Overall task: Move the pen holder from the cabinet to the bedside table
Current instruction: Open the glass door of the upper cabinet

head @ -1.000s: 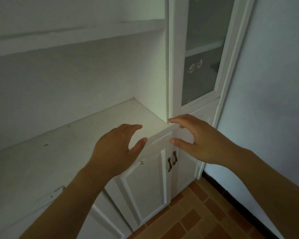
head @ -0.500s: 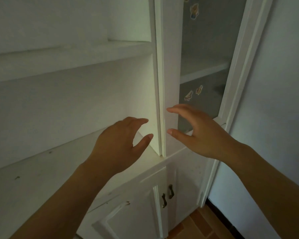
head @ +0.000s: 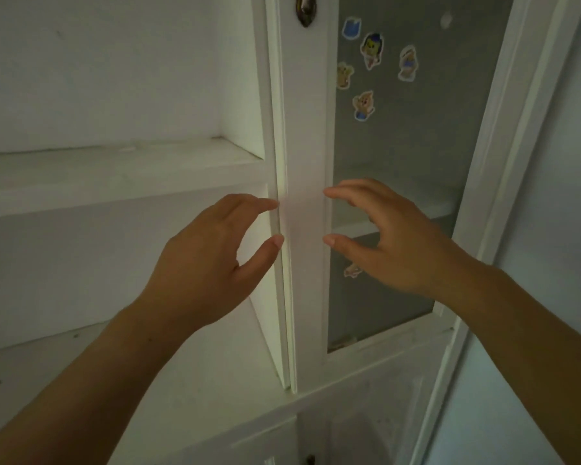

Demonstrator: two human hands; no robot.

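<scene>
I face a white cabinet [head: 304,135] with open shelves on the left and a glass door [head: 399,146] on the right. No pen holder shows in this view. My left hand [head: 212,260] is raised in front of the open shelf section, fingers apart and curled, holding nothing. My right hand [head: 386,239] is raised in front of the glass door, fingers also spread and empty. Both hands flank the door's left frame without clearly touching it.
Several cartoon stickers [head: 371,50] are on the glass. A dark metal handle [head: 305,10] sits at the top of the door frame. An upper shelf [head: 114,169] and a lower shelf [head: 47,367] lie on the left. A pale wall [head: 550,263] is on the right.
The view has tilted upward, from the lower doors and floor to the upper shelves and glass door. Both hands rose with it and stayed open.
</scene>
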